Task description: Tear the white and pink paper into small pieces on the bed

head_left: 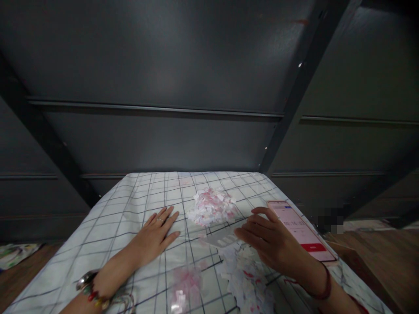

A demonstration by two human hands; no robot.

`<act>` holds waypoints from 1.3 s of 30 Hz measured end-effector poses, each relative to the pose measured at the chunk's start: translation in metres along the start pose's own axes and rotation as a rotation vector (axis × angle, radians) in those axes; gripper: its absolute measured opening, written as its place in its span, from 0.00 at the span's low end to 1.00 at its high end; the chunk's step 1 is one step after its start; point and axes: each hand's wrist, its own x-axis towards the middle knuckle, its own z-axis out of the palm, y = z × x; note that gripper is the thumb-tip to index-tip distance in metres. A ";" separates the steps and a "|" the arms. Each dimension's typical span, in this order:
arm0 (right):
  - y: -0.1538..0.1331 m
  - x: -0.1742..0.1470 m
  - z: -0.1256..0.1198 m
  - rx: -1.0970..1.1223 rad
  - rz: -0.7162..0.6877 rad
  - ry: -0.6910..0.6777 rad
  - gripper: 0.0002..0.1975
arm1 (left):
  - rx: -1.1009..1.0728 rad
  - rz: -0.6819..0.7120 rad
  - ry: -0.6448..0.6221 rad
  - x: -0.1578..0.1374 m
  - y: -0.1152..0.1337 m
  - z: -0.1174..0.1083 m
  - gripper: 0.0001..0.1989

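My left hand [155, 240] lies flat on the checked tablecloth [147, 192], fingers spread, holding nothing. My right hand [270, 237] is closed, its bent fingertips at the right end of a thin pale strip with oval slots [221, 237]; the fingers partly hide that end. Just beyond the strip is a heap of small white and pink paper scraps [212, 207]. A second spread of scraps [247, 279] lies nearer, below my right hand. Between my forearms rests a small clear pinkish plastic packet [186, 285], with a shiny reflection on it.
A phone [301, 231] with a running-timer screen and a red button lies by the table's right edge, beside my right hand. Dark grey panels [163, 139] rise behind the far edge. Wooden floor [382, 253] shows at the right.
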 end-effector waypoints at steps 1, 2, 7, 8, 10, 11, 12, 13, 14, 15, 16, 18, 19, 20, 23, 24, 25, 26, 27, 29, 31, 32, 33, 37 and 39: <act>0.000 0.000 -0.001 0.013 -0.006 0.003 0.11 | 0.002 0.000 -0.004 0.000 0.000 0.000 0.32; 0.000 0.000 -0.001 0.020 -0.011 0.007 0.11 | 0.004 0.000 -0.009 0.000 0.000 0.000 0.32; 0.004 -0.002 0.000 -0.050 0.011 0.030 0.12 | -0.003 0.007 0.002 0.000 0.000 0.000 0.32; 0.005 -0.003 0.001 -0.065 0.022 0.027 0.12 | -0.003 0.005 0.000 0.000 0.000 0.000 0.32; 0.006 -0.004 0.003 -0.079 0.033 0.012 0.13 | 0.001 -0.002 -0.016 -0.001 0.000 0.000 0.32; 0.007 -0.005 0.004 -0.081 0.035 0.001 0.14 | 0.006 -0.005 -0.026 -0.001 0.001 0.000 0.32; 0.007 -0.005 0.004 -0.081 0.035 -0.007 0.15 | 0.012 -0.006 -0.034 -0.001 0.001 0.000 0.32; 0.007 -0.005 0.005 -0.081 0.034 -0.014 0.15 | 0.017 -0.007 -0.038 0.000 0.001 0.000 0.32; 0.007 -0.005 0.004 -0.081 0.035 -0.018 0.15 | 0.021 -0.007 -0.037 0.000 0.000 0.000 0.32; 0.007 -0.005 0.004 -0.083 0.037 -0.018 0.16 | 0.024 -0.006 -0.035 0.000 0.000 0.001 0.32; 0.007 -0.005 0.003 -0.084 0.041 -0.018 0.16 | 0.027 -0.006 -0.025 0.001 0.000 0.002 0.32; 0.008 -0.006 0.002 -0.087 0.049 -0.019 0.16 | 0.030 -0.004 -0.009 0.001 -0.002 0.004 0.32; 0.008 -0.006 0.002 -0.086 0.052 -0.020 0.16 | 0.028 -0.002 0.002 0.001 -0.003 0.006 0.32; 0.008 -0.006 0.001 -0.084 0.053 -0.021 0.16 | 0.025 -0.001 0.011 0.001 -0.003 0.007 0.32; 0.008 -0.007 0.002 -0.065 0.055 -0.034 0.15 | 0.011 0.012 0.037 0.001 -0.004 0.008 0.32; 0.008 -0.007 0.003 -0.058 0.057 -0.038 0.16 | 0.009 0.017 0.040 0.001 -0.004 0.007 0.32; 0.008 -0.007 0.003 -0.053 0.059 -0.042 0.16 | 0.008 0.020 0.038 0.000 -0.004 0.007 0.32; 0.008 -0.007 0.003 -0.052 0.059 -0.043 0.17 | 0.008 0.021 0.031 0.000 -0.004 0.006 0.32; 0.008 -0.007 0.003 -0.053 0.059 -0.044 0.17 | 0.006 0.020 0.023 0.000 -0.003 0.005 0.31; 0.008 -0.007 0.004 -0.058 0.055 -0.046 0.17 | -0.001 0.016 0.011 0.000 -0.003 0.004 0.32; 0.009 -0.008 0.005 -0.060 0.053 -0.047 0.17 | -0.009 0.009 0.016 0.000 -0.002 0.004 0.32; 0.010 -0.010 0.006 -0.060 0.054 -0.049 0.18 | -0.010 0.007 0.020 0.000 -0.002 0.005 0.32; 0.010 -0.011 0.007 -0.061 0.055 -0.053 0.18 | -0.009 0.005 0.023 0.000 -0.002 0.005 0.32; 0.014 -0.017 0.010 -0.091 0.083 -0.074 0.22 | -0.005 0.002 0.026 0.000 -0.002 0.006 0.32; 0.014 -0.018 0.011 -0.108 0.100 -0.068 0.22 | -0.012 0.005 0.038 -0.001 -0.002 0.005 0.31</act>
